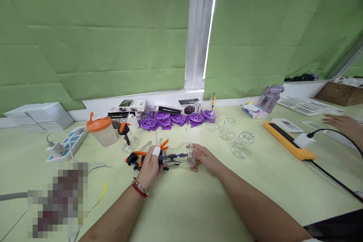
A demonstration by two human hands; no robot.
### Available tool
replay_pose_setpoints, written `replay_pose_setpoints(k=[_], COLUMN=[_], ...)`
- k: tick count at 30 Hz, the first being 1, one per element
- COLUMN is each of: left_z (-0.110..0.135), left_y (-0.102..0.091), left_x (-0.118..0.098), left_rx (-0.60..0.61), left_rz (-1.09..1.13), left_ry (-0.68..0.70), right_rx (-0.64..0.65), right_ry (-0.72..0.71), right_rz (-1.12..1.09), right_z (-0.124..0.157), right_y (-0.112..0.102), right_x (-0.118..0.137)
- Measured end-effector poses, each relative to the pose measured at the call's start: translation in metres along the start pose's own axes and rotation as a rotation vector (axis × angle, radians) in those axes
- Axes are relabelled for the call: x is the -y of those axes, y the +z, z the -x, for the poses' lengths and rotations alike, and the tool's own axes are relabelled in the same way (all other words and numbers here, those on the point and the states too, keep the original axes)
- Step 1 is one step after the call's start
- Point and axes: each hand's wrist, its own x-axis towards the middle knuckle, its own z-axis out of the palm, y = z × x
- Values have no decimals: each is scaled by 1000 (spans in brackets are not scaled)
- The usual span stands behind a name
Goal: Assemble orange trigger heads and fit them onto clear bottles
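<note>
On the pale table (195,208): glass bottle (185,150) between two hands

From my distant seat I log the left hand (150,163) wrapped around the bottle's black-collared end, the right hand (206,159) closed on the opposite end. Bottle sideways, dark stem inside; I can't tell whether it touches the table. Orange-and-black pump heads (132,159) beside the left hand. Clear glass vessels (240,149) to the right, apart. Purple wheel-patterned pieces (163,118) behind. Far right: another person's hand (338,122).
</note>
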Motion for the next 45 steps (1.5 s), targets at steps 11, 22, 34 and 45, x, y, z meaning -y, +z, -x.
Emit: replay_pose_setpoints(k=[11, 22, 34, 45], left_z=[-3, -3, -6, -6], left_y=[-4, 0, -1, -1], left_x=[-2, 8, 9, 9], left_rx=[-21, -136, -160, -173], left_rz=[-9, -86, 36, 24], left_ry=[1, 31, -38, -84], right_rx=[56, -40, 17, -5], right_ry=[-80, 27, -29, 27], right_rz=[20, 40, 13, 99], right_z=[6, -2, 3, 2], right_y=[0, 1, 1, 3], right_x=[9, -3, 7, 6])
